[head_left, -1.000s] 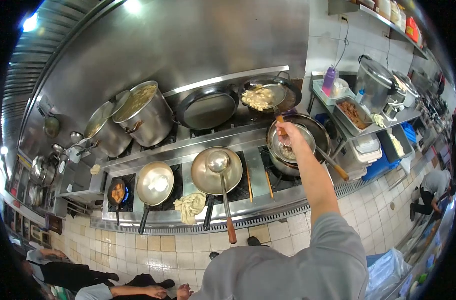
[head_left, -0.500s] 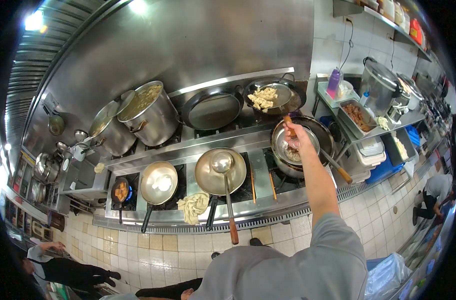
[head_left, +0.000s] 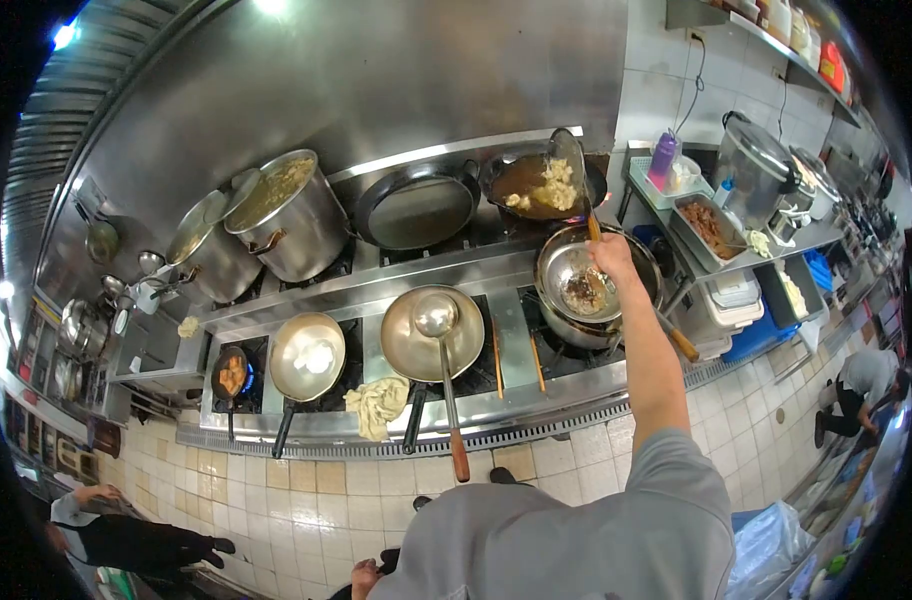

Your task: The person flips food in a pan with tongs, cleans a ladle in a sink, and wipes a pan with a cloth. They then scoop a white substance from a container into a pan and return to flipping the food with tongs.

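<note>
wooden-handled strainer [head_left: 567, 150] in right hand [head_left: 611, 257]

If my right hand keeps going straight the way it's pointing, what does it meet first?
Beyond the strainer your right hand already holds, probably the near rim of the dark back wok, though depth is hard to judge.

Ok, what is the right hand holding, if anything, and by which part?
The right hand is holding the strainer by its wooden handle, with the round bowl end up over the pan.
</note>
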`<action>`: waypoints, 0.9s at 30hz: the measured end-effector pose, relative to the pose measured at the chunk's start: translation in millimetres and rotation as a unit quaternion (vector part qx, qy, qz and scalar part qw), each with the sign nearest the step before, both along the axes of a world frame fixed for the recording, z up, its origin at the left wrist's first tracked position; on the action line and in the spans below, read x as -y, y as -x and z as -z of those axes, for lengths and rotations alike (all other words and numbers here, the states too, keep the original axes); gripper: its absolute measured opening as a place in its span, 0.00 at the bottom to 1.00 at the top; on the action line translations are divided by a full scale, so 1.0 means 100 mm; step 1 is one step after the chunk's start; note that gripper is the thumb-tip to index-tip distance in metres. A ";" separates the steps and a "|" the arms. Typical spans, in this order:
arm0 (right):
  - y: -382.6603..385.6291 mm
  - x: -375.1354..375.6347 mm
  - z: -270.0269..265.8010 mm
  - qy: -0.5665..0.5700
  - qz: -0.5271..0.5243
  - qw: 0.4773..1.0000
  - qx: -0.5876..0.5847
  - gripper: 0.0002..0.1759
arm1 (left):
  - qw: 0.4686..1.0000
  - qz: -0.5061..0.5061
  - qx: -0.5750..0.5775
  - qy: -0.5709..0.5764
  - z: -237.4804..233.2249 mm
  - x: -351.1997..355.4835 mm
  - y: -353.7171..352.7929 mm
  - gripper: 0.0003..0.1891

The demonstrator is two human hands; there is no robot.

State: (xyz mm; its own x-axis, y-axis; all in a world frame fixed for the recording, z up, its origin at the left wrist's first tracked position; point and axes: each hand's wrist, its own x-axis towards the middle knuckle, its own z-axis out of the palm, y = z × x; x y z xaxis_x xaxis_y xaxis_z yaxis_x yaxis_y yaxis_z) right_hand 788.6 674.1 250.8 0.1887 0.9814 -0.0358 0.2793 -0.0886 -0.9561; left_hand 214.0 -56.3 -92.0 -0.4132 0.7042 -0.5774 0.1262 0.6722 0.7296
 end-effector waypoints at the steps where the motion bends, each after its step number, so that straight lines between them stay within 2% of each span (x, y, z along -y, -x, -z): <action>1: -0.01 -0.03 0.04 -0.006 0.001 1.000 0.029 0.11 | 0.951 -0.220 0.215 -0.029 0.35 0.07 0.10 0.19; 2: -0.02 -0.06 0.07 -0.013 0.003 0.998 0.057 0.11 | 0.951 -0.221 0.216 -0.029 0.33 0.08 0.08 0.19; 4: 0.00 -0.05 0.07 -0.024 0.008 0.997 0.076 0.11 | 0.983 -0.148 0.108 0.023 0.09 -0.01 -0.04 0.20; 6: 0.05 0.01 0.02 -0.035 0.014 0.995 0.094 0.11 | 0.978 -0.178 0.086 0.062 -0.05 -0.11 -0.19 0.21; 8: 0.13 0.10 -0.07 -0.042 0.007 0.998 0.052 0.12 | 0.971 -0.209 0.064 0.101 -0.19 -0.18 -0.26 0.21; 10: 0.21 0.14 -0.13 -0.039 0.004 0.998 0.039 0.11 | 0.987 -0.131 0.055 0.075 -0.28 -0.18 -0.31 0.21; 11: 0.25 0.16 -0.15 -0.036 0.002 0.999 0.025 0.11 | 0.987 -0.133 0.056 0.077 -0.32 -0.19 -0.33 0.21; 13: 0.33 0.18 -0.23 -0.019 -0.002 0.999 0.031 0.11 | 0.999 0.028 -0.017 0.033 -0.35 -0.22 -0.33 0.22; 14: 0.36 0.17 -0.25 -0.003 -0.003 0.999 0.035 0.10 | 0.999 0.027 -0.017 0.034 -0.36 -0.23 -0.36 0.22; 16: 0.43 0.12 -0.24 -0.005 -0.017 0.999 0.030 0.09 | 0.985 -0.145 0.032 0.089 -0.46 -0.30 -0.46 0.23; 18: 0.49 0.05 -0.21 -0.007 -0.033 0.999 0.026 0.09 | 0.981 -0.154 0.059 0.106 -0.21 -0.22 -0.33 0.23; 20: 0.55 -0.04 -0.14 -0.030 -0.038 0.999 -0.008 0.08 | 0.974 -0.168 0.085 0.124 -0.21 -0.16 -0.34 0.23; 22: 0.60 -0.09 -0.09 -0.051 -0.034 0.997 -0.039 0.07 | 0.981 -0.135 0.046 0.134 -0.57 -0.22 -0.51 0.23; 24: 0.64 -0.07 -0.11 -0.076 -0.002 0.996 -0.048 0.06 | 0.977 -0.152 0.035 0.146 -0.46 -0.18 -0.54 0.23; 26: 0.56 -0.17 -0.01 -0.088 0.032 0.994 -0.059 0.04 | 0.969 -0.183 0.094 0.139 -0.22 -0.03 -0.47 0.22; 27: 0.44 -0.27 0.08 -0.098 0.038 0.994 -0.025 0.05 | 0.982 -0.129 0.053 0.124 -0.24 -0.03 -0.53 0.23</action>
State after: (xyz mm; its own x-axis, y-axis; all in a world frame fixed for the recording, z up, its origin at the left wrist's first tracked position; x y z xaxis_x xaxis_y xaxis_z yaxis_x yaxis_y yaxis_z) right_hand 744.7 701.0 243.1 0.2659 0.9532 0.1440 0.2315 0.0818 -0.9694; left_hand 266.5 -53.1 -68.3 -0.4872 0.4167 -0.7674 -0.1392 0.8305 0.5393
